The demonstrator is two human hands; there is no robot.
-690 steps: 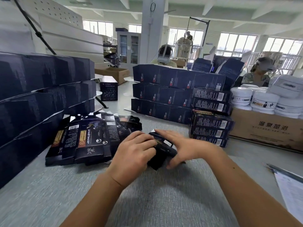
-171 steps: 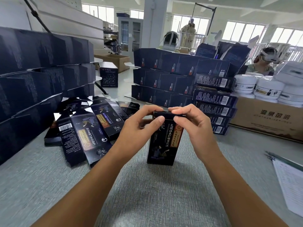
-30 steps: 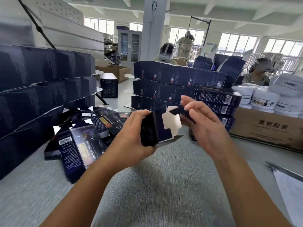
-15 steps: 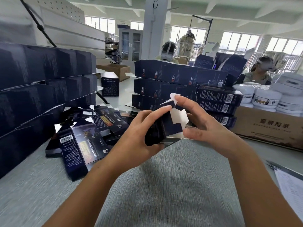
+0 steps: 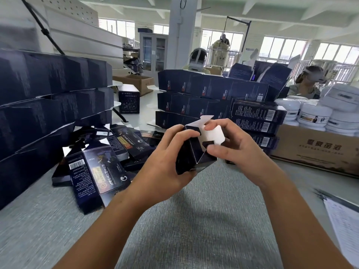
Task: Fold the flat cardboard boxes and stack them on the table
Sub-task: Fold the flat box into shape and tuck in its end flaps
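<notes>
Head view: a half-formed dark box [image 5: 191, 154] is held above the worktop [image 5: 194, 220], the left hand [image 5: 165, 166] wrapped round its body, the right hand [image 5: 235, 150] pinching its white end flap [image 5: 213, 133]. End-closing looks under way; next, the flap needs tucking in, then the box joins the stack [image 5: 256, 115] beyond the right hand.

White tubs [image 5: 314, 117] piled on a brown carton [image 5: 318, 150] at 3 o'clock, clipboard [image 5: 345, 226] down at 4, white pillar [image 5: 183, 35] at 12, glass cabinet [image 5: 153, 53] around 11.
</notes>
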